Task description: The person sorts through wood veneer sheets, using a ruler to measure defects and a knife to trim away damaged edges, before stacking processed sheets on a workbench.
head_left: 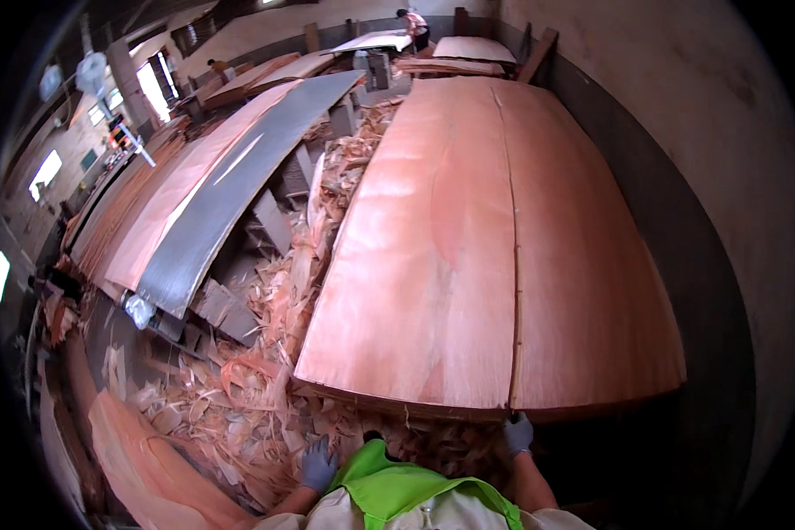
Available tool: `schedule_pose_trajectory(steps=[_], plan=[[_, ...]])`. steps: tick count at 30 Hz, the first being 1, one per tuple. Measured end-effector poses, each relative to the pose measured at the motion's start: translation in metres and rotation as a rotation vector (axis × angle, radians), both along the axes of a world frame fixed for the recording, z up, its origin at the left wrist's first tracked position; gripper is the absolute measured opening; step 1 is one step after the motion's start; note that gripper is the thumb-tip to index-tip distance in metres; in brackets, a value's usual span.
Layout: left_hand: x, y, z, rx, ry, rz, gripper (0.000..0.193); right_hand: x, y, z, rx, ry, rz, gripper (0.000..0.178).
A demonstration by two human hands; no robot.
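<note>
A tall stack of large reddish wood veneer sheets (406, 291) lies in front of me, with a long dark seam (515, 300) running lengthwise through its top layer. At the near edge, by the end of this seam, is my right hand (518, 434) in a grey glove. Its fingers are closed; a small dark spot shows at their tips, but what they hold is too small to make out. My left hand (318, 465), gloved too, hangs low beside my body, fingers spread and holding nothing. It is apart from the stack, above the wood scraps.
Torn veneer scraps (265, 389) cover the floor left of the stack. Beyond them a dark grey panel (230, 208) lies on more sheets, propped on blocks. A loose curved sheet (150, 468) lies at lower left. A wall (680, 221) runs along the right. Another person (412, 26) works far back.
</note>
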State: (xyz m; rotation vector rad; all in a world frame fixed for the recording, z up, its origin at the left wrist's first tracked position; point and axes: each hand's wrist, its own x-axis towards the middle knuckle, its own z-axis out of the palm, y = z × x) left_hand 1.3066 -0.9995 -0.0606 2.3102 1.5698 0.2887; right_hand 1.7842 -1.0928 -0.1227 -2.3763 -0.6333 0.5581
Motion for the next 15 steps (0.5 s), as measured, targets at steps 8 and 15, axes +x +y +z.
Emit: schedule_pose_trajectory(steps=[8, 15], plan=[[-0.047, -0.012, -0.017, 0.09, -0.071, 0.07, 0.044, -0.006, 0.002, 0.015, 0.353, -0.012, -0.128, 0.017], [-0.103, 0.03, -0.018, 0.108, -0.232, 0.204, 0.04, -0.119, -0.007, 0.04, 0.416, 0.141, -0.049, 0.008]])
